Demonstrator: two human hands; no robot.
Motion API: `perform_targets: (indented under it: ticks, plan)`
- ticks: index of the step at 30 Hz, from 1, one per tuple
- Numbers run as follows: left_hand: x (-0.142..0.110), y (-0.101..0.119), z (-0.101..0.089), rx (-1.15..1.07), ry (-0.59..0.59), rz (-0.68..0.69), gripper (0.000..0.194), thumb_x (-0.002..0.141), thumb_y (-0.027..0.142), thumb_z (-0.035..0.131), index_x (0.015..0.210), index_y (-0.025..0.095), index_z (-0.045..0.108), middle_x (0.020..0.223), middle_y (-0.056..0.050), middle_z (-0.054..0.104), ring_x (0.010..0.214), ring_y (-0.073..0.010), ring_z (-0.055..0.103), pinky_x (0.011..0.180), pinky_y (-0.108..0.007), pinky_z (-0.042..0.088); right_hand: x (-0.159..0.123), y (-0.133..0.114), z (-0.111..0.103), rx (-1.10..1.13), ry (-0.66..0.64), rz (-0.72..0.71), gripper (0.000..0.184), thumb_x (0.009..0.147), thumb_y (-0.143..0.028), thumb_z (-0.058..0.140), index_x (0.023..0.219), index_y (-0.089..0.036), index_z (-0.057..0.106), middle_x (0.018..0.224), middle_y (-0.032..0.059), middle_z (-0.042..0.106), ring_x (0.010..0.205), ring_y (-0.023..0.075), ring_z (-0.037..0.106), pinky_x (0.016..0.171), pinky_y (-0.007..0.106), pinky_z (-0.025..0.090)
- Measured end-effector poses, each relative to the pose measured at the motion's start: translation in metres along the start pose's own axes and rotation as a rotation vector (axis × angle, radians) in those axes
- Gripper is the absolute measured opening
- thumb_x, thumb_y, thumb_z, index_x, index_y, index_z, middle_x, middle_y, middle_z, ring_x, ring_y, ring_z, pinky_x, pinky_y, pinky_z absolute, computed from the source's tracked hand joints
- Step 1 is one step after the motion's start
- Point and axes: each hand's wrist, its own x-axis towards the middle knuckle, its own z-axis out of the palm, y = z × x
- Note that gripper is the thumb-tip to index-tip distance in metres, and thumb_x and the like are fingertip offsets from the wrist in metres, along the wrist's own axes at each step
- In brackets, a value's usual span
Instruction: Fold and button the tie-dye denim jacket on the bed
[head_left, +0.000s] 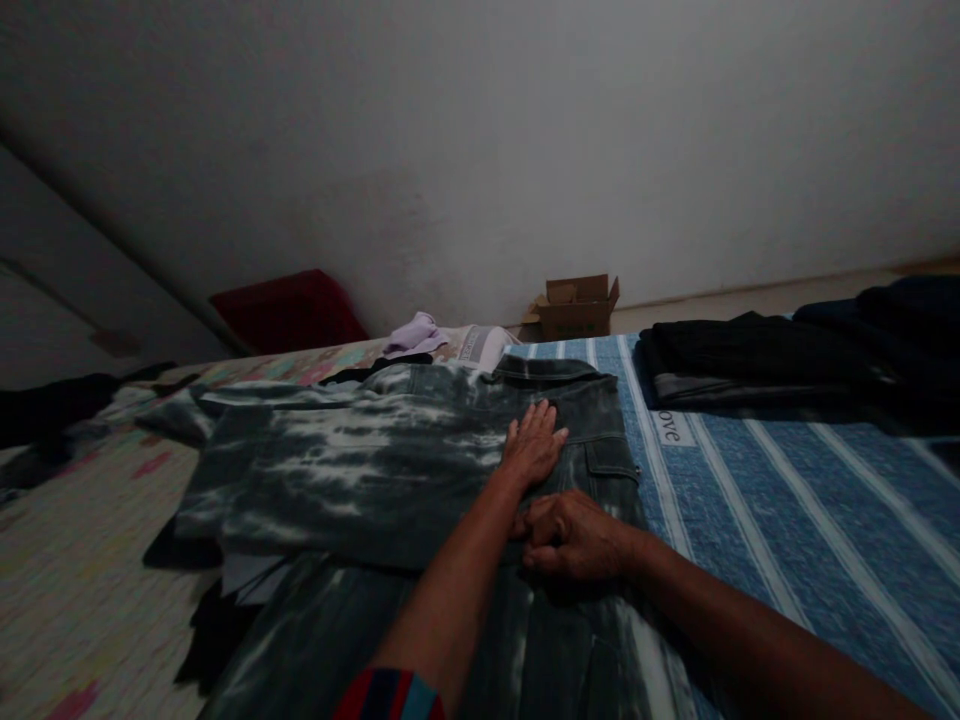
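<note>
While resting the outstretched left hand [535, 440] flat on the tie-dyed garment [367, 450] — probably to steady the cloth — curls the right hand [574, 537] just beside; cannot tell whether pinching fabric. Has the garment spread over floral cover [97, 560] and striped sheet [847, 540], presumably for room.

The light is dim, the edges blur, and shadow lies beneath the right hand [576, 536].

The left hand [534, 447] is laid flat, fingers extended toward the far side; nearer, the right hand [576, 538] is held with fingers curled, its forearm [720, 610] angled in from the near right.
</note>
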Motion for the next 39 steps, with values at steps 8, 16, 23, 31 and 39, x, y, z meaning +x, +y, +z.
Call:
perform_targets:
  ticks: [8,16,23,31,39]
  plan:
    - [-0.008,-0.002,-0.001,0.013,0.028,-0.085,0.062,0.097,0.049,0.017,0.149,0.016,0.024,0.158,-0.009,0.016,0.145,-0.0221,0.013,0.115,-0.049,0.014,0.000,-0.003,0.000,-0.001,-0.002,0.017,0.023,0.075,-0.019,0.060,0.053,-0.016,0.057,0.083,-0.0005,0.067,0.073,0.0116,0.060,0.065,0.022,0.038]
    - [-0.013,0.005,0.002,0.055,0.149,-0.318,0.058,0.097,0.044,0.018,0.143,0.016,0.037,0.153,-0.012,0.029,0.143,-0.0247,0.022,0.114,-0.050,0.014,0.000,-0.001,-0.001,-0.033,-0.016,0.046,0.021,0.075,-0.021,0.062,0.054,-0.016,0.060,0.076,-0.0020,0.064,0.070,0.0112,0.058,0.068,0.022,0.039]
    - [-0.014,0.004,0.003,0.051,0.164,-0.335,0.061,0.096,0.049,0.019,0.142,0.015,0.038,0.153,-0.013,0.029,0.142,-0.0264,0.023,0.114,-0.051,0.014,0.000,0.001,0.000,-0.030,-0.009,0.039,0.021,0.074,-0.021,0.063,0.054,-0.016,0.060,0.073,-0.0023,0.062,0.066,0.0103,0.055,0.065,0.022,0.038]
    - [-0.013,-0.010,0.013,0.023,0.286,-0.333,0.043,0.097,0.026,0.025,0.130,0.020,0.052,0.145,-0.006,0.045,0.138,-0.0172,0.032,0.115,-0.040,0.017,0.001,0.002,0.002,0.007,0.022,0.006,0.020,0.073,-0.017,0.062,0.052,-0.016,0.058,0.075,-0.0030,0.062,0.067,0.0098,0.055,0.066,0.022,0.038]
    - [-0.010,0.000,0.002,0.013,0.296,-0.137,0.046,0.092,0.014,0.031,0.135,0.017,0.048,0.148,-0.007,0.041,0.140,-0.0167,0.028,0.115,-0.039,0.020,0.000,0.001,0.001,-0.037,0.023,0.034,0.020,0.073,-0.020,0.062,0.054,-0.016,0.060,0.076,-0.0027,0.064,0.066,0.0091,0.055,0.063,0.021,0.036]
